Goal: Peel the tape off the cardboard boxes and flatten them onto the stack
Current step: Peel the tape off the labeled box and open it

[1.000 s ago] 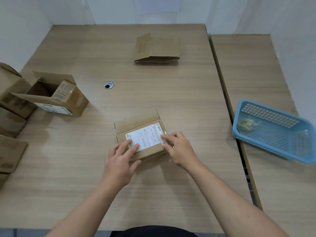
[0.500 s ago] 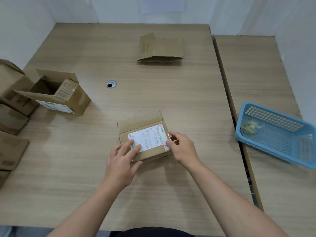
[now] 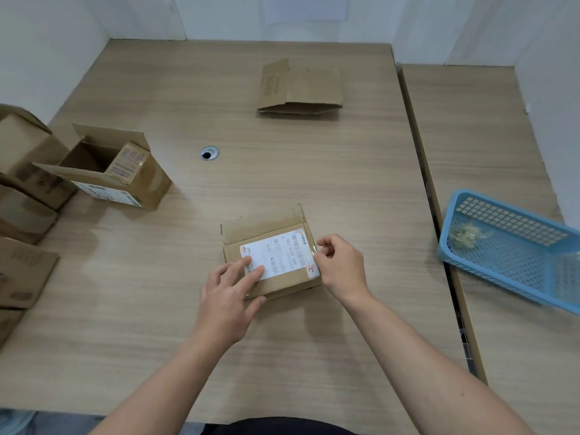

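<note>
Cardboard box (image 3: 276, 279), white label (image 3: 276, 257), taped

You work in bright, soft, even light; faint shadows lie on the desk (image 3: 314, 177) below your left hand (image 3: 229, 299) and right hand (image 3: 342, 265). Wide-angle bending curves the desk's edges, and the blue basket (image 3: 514, 246) looks smeared.

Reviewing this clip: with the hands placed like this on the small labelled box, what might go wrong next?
The right hand seems to pinch clear tape at the edge of the white shipping label on the small brown cardboard box; the tape may tear short or lift the label.
The left hand only presses flat on the label, so a hard pull could slide the box.
Peeled tape may cling to the hand instead of dropping into the blue plastic basket.
</note>
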